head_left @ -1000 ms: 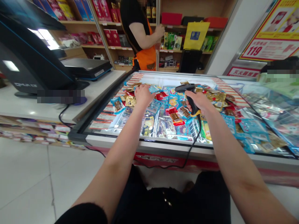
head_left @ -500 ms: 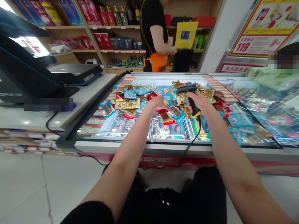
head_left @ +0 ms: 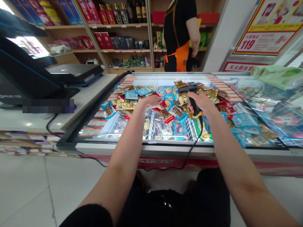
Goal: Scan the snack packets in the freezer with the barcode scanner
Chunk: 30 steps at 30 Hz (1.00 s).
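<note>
My right hand (head_left: 201, 102) grips the handle of a black and yellow barcode scanner (head_left: 195, 105), its head facing left over the packets. My left hand (head_left: 151, 102) is closed on a red snack packet (head_left: 155, 109), mostly hidden beneath the fingers. Just right of it lies a red-edged packet with a brown middle (head_left: 167, 116), and beside that a blue and brown packet (head_left: 178, 113). A heap of blue, gold and red packets spreads over the glass top of the chest freezer (head_left: 113, 145), with a gold packet (head_left: 125, 104) left of my left hand.
A counter (head_left: 80, 105) with a scale (head_left: 78, 74) and a dark screen unit stands at left. The scanner's cable (head_left: 189, 154) droops over the freezer's front edge. Behind the freezer, a person in an orange apron (head_left: 181, 58) stands before stocked shelves. Green bags (head_left: 281, 78) lie at right.
My left hand has shifted left across the packets, with red packaging at its fingers. My right hand keeps the scanner in nearly the same place. The person behind has moved right.
</note>
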{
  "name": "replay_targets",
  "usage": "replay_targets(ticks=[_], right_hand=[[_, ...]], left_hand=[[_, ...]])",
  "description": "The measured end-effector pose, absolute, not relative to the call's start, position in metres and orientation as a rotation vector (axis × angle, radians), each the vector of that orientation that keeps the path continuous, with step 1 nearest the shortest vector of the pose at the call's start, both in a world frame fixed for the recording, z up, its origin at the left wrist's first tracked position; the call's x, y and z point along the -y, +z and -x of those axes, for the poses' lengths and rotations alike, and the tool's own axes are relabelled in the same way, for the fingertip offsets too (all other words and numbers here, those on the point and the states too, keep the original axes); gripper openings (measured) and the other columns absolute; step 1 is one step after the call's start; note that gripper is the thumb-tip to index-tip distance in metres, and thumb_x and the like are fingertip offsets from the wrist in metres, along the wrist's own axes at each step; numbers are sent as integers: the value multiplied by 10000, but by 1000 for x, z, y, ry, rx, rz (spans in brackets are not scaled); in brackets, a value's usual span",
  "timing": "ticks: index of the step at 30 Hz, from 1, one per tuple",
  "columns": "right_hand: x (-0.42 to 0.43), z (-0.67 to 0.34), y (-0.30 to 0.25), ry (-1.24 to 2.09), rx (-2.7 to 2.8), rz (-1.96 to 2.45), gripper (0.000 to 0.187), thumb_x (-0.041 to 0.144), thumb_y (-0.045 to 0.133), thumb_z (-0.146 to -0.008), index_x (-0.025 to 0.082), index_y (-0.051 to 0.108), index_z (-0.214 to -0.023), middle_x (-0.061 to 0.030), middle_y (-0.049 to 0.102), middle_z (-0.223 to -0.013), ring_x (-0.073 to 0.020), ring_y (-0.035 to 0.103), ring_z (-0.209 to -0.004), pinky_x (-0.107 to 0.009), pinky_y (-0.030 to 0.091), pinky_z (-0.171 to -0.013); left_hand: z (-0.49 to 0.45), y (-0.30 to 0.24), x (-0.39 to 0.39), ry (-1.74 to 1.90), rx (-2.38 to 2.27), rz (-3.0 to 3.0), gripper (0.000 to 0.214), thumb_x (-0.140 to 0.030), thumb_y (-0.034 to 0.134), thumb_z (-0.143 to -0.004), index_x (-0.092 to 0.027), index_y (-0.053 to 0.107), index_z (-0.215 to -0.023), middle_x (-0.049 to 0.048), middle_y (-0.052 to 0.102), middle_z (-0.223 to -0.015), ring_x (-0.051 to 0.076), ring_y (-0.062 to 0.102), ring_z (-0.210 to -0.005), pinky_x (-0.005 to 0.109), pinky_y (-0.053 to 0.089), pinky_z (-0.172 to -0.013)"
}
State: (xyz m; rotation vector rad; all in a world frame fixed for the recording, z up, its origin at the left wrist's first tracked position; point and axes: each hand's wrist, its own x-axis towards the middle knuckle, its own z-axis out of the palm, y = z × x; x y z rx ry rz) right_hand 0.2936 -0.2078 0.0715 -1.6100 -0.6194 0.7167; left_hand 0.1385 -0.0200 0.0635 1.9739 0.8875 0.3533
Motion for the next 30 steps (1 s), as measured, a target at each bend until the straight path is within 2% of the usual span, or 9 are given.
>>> replay_targets(ticks=[3,6,12,16,20,23,30], right_hand=[[205,-292,72,734,648,1642,331,331,561,-904,175,519,-615,-43,561,-525,-127,495,-369,-245,411,-321],[201,-287,72,764,687,1643,333,327,556,-908,176,515,-614,-34,558,-525,-120,494,-367,-238,407,-316],[196,-274,73,788,764,1678,342,340,555,-910,182,505,-611,-34,549,-487,-120,482,-357,-236,395,-312],[194,-269,74,801,816,1717,357,349,540,-917,187,498,-603,-39,540,-452,-122,471,-347,-240,386,-321],[192,-264,76,824,860,1726,342,326,532,-926,186,492,-617,-36,540,-461,-116,462,-343,-240,368,-328],[191,-258,79,814,901,1756,330,327,549,-922,185,491,-631,-35,546,-485,-117,468,-347,-246,364,-336],[191,-244,83,791,1048,1790,340,297,549,-930,190,455,-622,-7,507,-472,-91,441,-335,-241,330,-364]], left_hand=[[-132,66,11,145,-765,-1887,190,-112,803,-562,-180,661,-669,27,677,-692,191,684,-720,350,571,-762],[-129,65,5,233,-773,-1803,179,-145,778,-635,-180,656,-761,25,684,-764,161,668,-743,332,571,-775],[-136,52,-9,446,-816,-1666,156,-85,730,-636,-161,617,-712,-7,649,-705,121,648,-744,250,547,-766],[-140,49,-18,681,-931,-1575,144,-105,719,-632,-154,586,-654,-30,575,-599,100,594,-608,225,517,-672],[-140,48,-19,893,-934,-1547,96,-183,687,-694,-156,633,-768,-37,566,-607,79,529,-538,194,463,-557],[-140,48,-15,957,-886,-1533,151,-210,670,-713,-154,654,-852,-31,591,-649,87,543,-559,188,453,-532],[-142,48,-11,1021,-877,-1536,125,-182,653,-690,-134,629,-803,-30,579,-615,95,555,-556,186,445,-519]])
